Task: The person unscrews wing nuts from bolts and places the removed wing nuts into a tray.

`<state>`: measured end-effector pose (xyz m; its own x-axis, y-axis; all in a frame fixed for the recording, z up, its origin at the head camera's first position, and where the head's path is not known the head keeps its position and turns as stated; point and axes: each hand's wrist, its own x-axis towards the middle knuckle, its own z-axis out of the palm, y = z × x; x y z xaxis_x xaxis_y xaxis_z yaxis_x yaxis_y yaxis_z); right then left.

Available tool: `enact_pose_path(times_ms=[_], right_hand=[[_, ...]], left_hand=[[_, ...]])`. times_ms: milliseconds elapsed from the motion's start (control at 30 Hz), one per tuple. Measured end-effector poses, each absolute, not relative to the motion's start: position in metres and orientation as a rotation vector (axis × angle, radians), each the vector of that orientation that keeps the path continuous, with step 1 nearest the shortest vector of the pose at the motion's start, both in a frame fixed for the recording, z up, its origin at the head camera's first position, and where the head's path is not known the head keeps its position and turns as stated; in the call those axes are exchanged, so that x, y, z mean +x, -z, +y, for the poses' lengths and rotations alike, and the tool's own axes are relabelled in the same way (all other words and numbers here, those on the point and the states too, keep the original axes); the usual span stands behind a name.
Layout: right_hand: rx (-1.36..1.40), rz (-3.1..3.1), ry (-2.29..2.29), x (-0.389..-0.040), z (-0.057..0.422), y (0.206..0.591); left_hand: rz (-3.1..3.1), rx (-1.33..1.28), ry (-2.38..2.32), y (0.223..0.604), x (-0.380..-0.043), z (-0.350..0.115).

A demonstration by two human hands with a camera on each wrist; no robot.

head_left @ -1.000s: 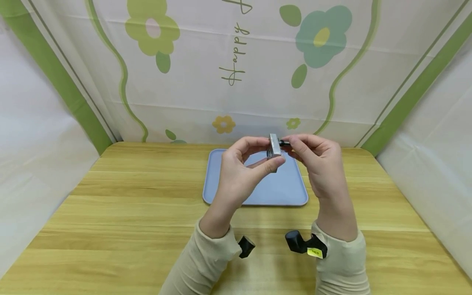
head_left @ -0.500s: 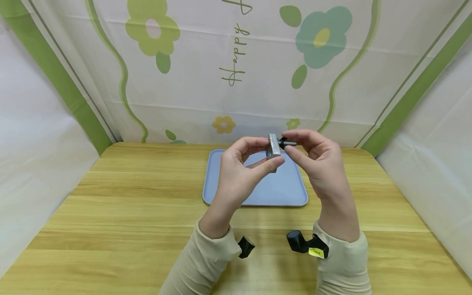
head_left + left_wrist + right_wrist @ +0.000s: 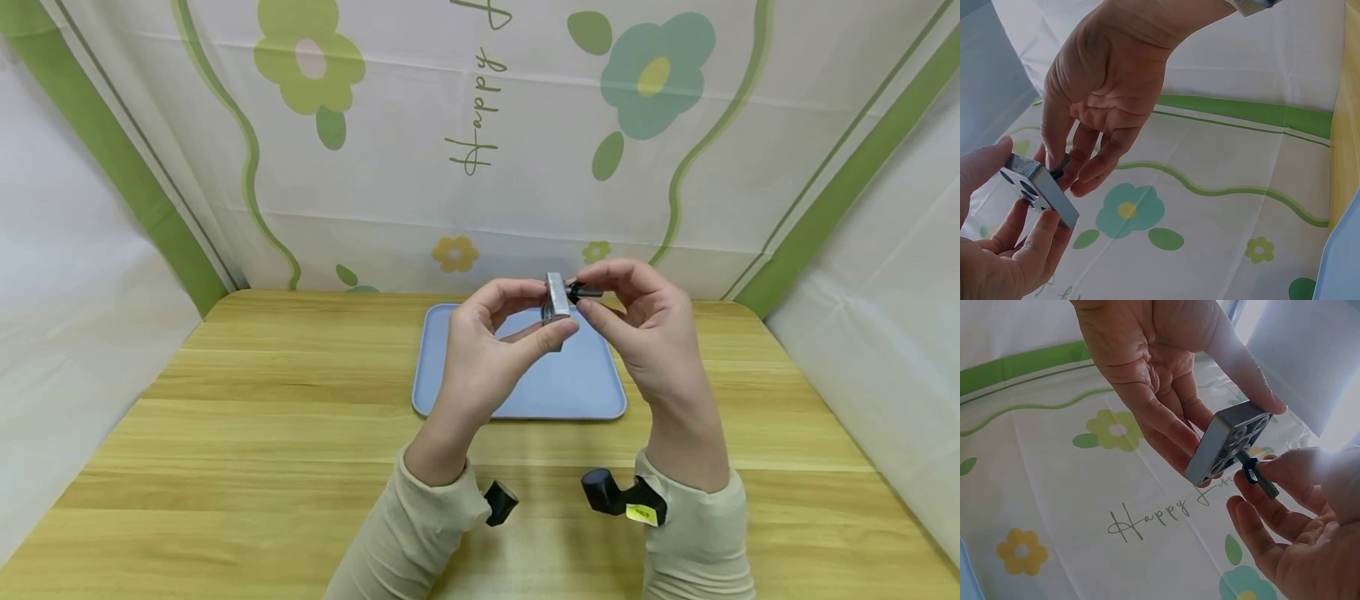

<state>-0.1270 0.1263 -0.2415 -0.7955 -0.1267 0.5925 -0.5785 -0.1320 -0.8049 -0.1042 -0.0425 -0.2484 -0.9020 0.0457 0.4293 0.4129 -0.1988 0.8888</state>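
Note:
My left hand [image 3: 487,354] holds a small silvery metal block [image 3: 557,295] by its edges, thumb below and fingers above. The block has round holes in one face, seen in the left wrist view, and a ribbed hollow back in the right wrist view. From that back a dark threaded bolt [image 3: 1268,487] sticks out towards my right hand [image 3: 660,329]. A black nut [image 3: 1250,471] sits partway along the bolt, apart from the block. My right thumb and forefinger pinch the nut; the other fingers are loosely bent.
Beneath the hands a pale blue tray [image 3: 558,404] lies on the wooden table [image 3: 285,433]. A flowered white cloth [image 3: 405,167] hangs behind, with white side walls. Each sleeve carries a black wrist camera [image 3: 602,492].
My right fingers have moved from the bolt's outer end in to the nut, leaving the bolt's tip exposed. My left hand and the block have stayed nearly still.

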Motion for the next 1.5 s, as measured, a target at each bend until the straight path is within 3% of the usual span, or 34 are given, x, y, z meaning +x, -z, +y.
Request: enact_pose_path(times_ms=[400,1500], right_hand=[[0.424,-1.789,-2.130,-0.1250,0.1266,0.2367],[0.469,-1.848,-2.164,-0.1282,0.1205,0.2391]], left_hand=[[-1.827,-0.523,2.190,0.2480,-0.1043,-0.0422],[-1.832,-0.548,2.179,0.2498,-0.1046,-0.0419]])
